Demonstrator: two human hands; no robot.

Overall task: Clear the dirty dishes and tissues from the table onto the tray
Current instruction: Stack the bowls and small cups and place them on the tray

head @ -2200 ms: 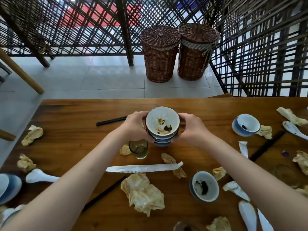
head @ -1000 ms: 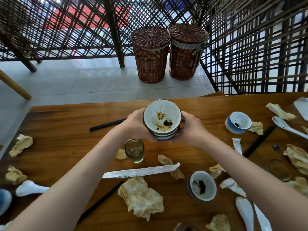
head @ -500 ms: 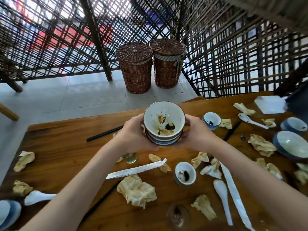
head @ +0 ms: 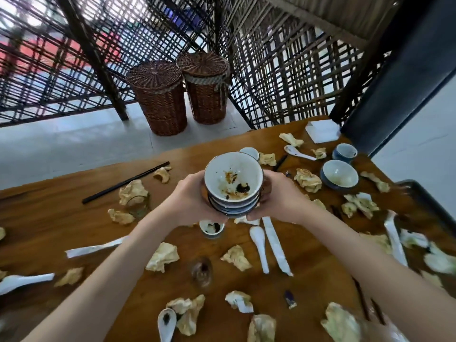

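Note:
A stack of dirty blue-and-white bowls (head: 233, 183) is held above the wooden table (head: 61, 218), sauce stains in the top bowl. My left hand (head: 188, 201) grips the stack's left side and my right hand (head: 277, 196) grips its right side. A dark tray (head: 429, 201) shows its rim at the right edge of the table. Crumpled tissues (head: 162, 256) lie scattered all over the tabletop. More bowls (head: 339, 174) and a cup (head: 344, 152) stand at the far right. White spoons (head: 257, 239) and a small dirty cup (head: 212, 228) lie below the stack.
Black chopsticks (head: 125, 182) lie at the far left of the table, a glass (head: 138, 206) beside tissues, another glass (head: 201, 271) nearer me. Two wicker baskets (head: 160, 97) stand on the floor beyond the table, before a lattice screen (head: 283, 70). A white napkin pile (head: 322, 130) sits at the far corner.
The view has swung right and both hands have carried the bowl stack rightward over the table. The tray's rim and more dishes at the right have come into view.

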